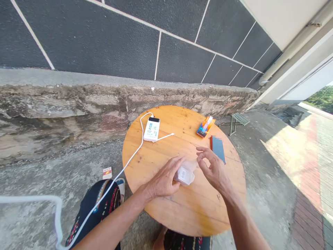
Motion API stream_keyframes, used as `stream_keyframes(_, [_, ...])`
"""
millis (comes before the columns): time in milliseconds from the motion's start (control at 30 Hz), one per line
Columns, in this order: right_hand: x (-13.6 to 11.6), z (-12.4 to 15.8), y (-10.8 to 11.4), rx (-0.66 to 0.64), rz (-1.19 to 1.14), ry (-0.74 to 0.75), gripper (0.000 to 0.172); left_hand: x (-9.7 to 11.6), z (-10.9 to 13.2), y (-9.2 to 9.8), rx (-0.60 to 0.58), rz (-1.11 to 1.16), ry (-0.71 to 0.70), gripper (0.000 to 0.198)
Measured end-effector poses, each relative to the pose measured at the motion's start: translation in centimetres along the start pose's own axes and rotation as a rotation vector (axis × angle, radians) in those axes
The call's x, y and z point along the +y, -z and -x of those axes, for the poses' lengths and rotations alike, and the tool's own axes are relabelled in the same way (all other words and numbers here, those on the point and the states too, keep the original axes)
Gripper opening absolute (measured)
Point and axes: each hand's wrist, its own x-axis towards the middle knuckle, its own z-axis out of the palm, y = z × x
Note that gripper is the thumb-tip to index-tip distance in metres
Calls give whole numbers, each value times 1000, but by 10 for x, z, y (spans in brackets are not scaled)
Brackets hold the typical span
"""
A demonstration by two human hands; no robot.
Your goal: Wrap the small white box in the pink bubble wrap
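Observation:
A clear plastic wrapper with a small white piece inside [185,174] lies on the round wooden table [161,211]. My left hand [163,178] rests flat on the table with its fingers stretched out, touching the wrapper's left side. My right hand [213,168] hovers just right of the wrapper, fingers apart and slightly curled, touching or almost touching its upper edge. A dark phone with a red edge [218,148] lies just beyond my right hand.
A white power bank [152,129] with a white cable [130,159] lies at the table's far left; the cable trails off toward me. An orange and blue packet [205,126] sits at the far right. A low concrete ledge and dark tiled wall [104,45] stand behind. A small carton [107,172] lies on the ground.

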Motion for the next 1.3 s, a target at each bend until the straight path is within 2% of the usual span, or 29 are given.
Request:
stream_keyframes(300, [26, -32, 7, 113, 131, -52, 15, 1, 1, 0, -42, -94, -24, 92])
stream_keyframes(567, [56, -62, 5, 111, 266, -42, 15, 2, 3, 4, -135, -117, 45, 103])
stream_keyframes(700, [67, -69, -3, 38, 326, -84, 16, 3, 2, 5, -146, -95, 60, 88])
stream_keyframes(800, [71, -67, -2, 47, 332, -111, 22, 5, 1, 7, -140, -57, 71, 75])
stream_keyframes(933, [61, -50, 10, 60, 313, -162, 26, 5, 0, 7, -37, 99, 158, 60])
stream_keyframes(1067, [31, -32, 6, -65, 376, -258, 26, 1, -12, 6, 143, 235, 399, 46])
stream_keyframes(1167, [13, -27, -12, -164, 511, -284, 29, -3, -36, 5, 182, 120, 494, 41])
stream_keyframes(1300, [8, -29, -35, -185, 603, -303, 33, -13, -78, -4, 114, -118, 560, 36])
